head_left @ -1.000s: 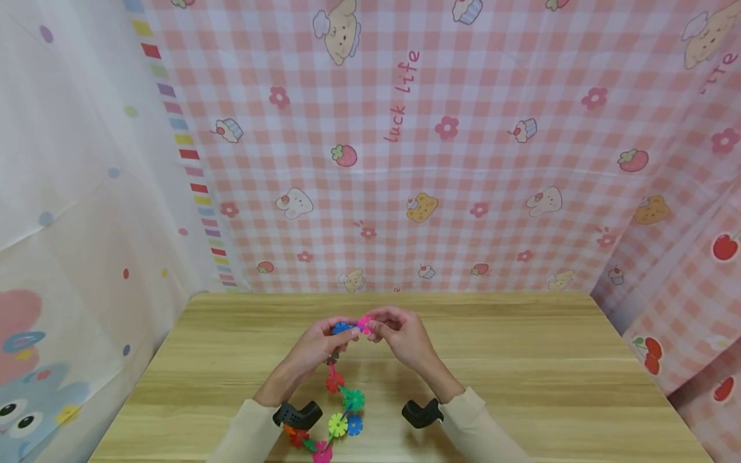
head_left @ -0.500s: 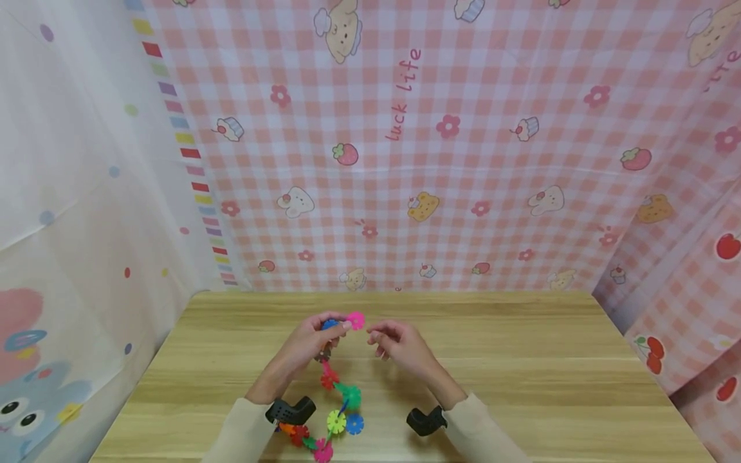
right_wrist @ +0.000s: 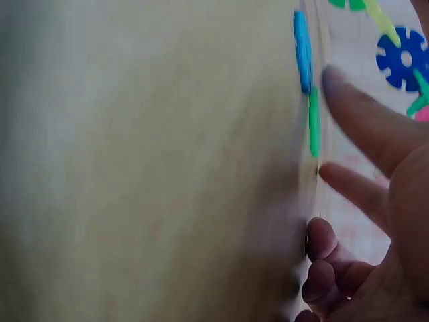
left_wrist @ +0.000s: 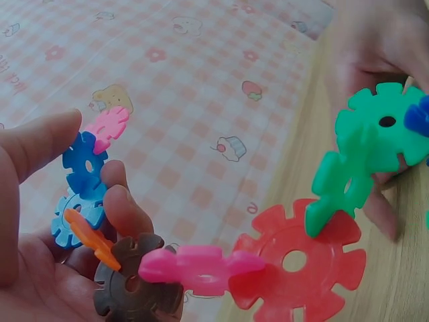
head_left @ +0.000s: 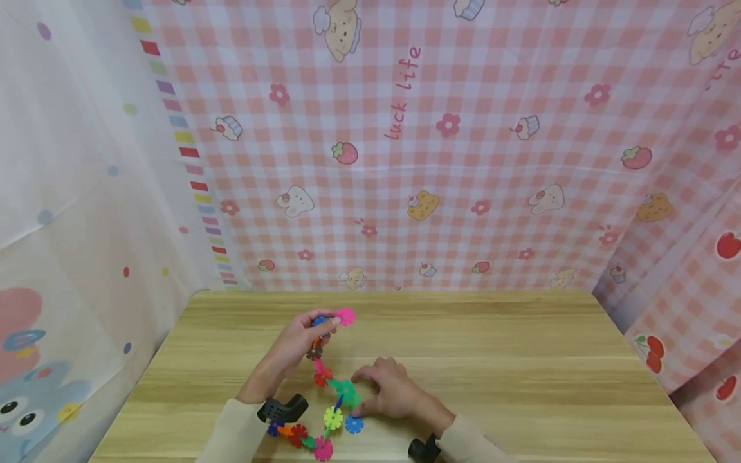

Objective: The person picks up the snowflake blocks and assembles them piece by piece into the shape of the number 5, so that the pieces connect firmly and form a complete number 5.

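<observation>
My left hand point(head_left: 292, 344) holds up the far end of a chain of slotted plastic snowflake discs, with a blue disc point(left_wrist: 86, 161) between thumb and fingers. A pink disc point(head_left: 346, 316) sticks out past the thumb tip. From the hand, orange, brown point(left_wrist: 131, 285), pink and red point(left_wrist: 295, 261) discs hang down toward green ones point(head_left: 346, 391). My right hand point(head_left: 393, 389) is low over the table, thumb and fingers spread. Its thumb is right by a loose blue disc point(head_left: 354, 424). Blue and green point(right_wrist: 314, 121) discs show edge-on near its fingertips in the right wrist view.
The lower chain, with a yellow disc point(head_left: 332, 418), a pink disc point(head_left: 323, 448) and a dark red disc point(head_left: 298, 435), runs along the wooden table point(head_left: 521, 373) near the left forearm. A checked curtain point(head_left: 498, 161) hangs behind the table.
My right hand has let go of the pink disc and moved down toward the loose blue disc. My left hand has shifted slightly left, carrying the chain's end with it.
</observation>
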Demonstrator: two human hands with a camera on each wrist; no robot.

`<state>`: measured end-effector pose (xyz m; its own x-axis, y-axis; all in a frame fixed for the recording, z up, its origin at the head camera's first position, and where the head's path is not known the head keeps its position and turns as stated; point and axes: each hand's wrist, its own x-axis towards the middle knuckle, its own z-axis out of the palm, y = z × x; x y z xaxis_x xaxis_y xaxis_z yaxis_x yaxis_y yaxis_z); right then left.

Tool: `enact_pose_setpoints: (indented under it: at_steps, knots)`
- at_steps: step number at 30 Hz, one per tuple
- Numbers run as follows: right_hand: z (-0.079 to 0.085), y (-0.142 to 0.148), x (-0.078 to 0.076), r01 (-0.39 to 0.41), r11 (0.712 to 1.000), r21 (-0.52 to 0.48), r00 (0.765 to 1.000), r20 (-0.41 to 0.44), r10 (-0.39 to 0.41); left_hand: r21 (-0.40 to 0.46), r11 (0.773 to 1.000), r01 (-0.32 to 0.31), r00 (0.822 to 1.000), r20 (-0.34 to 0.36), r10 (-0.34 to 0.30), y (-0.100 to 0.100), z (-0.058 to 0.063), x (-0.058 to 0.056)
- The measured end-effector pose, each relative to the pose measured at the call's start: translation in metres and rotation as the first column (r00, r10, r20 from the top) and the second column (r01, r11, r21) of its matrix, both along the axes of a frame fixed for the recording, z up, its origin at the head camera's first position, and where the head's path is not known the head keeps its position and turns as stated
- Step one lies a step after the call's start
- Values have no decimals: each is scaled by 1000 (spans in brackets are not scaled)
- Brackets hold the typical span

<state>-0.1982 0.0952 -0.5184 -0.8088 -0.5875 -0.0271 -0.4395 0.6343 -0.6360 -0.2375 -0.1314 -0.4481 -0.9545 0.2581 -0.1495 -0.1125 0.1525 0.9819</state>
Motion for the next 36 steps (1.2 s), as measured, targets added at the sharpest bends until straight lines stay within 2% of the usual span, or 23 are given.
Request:
enact_pose_setpoints:
  at_steps: [4, 8, 16, 26, 36]
  knots:
    - [0, -1, 5, -29, 998, 52, 997, -68, 33, 5, 1000, 16, 1000, -4, -16, -1, 2, 1]
    - [2, 5, 9, -51, 997, 57, 995, -83, 55, 23, 1000, 14, 1000, -8, -14, -2, 4, 1]
    - [5, 30, 4, -26, 999, 29, 999, -23, 27, 44, 999, 26, 999, -25, -25, -2, 5, 0]
    - [2, 69, -7, 51, 994, -95, 997, 64, -45, 47, 997, 62, 997, -52, -59, 3, 3, 0]
    - [10, 70, -16, 89, 990, -113, 984, 167, -70, 56, 991, 120, 992, -41, -118, 21, -2, -3]
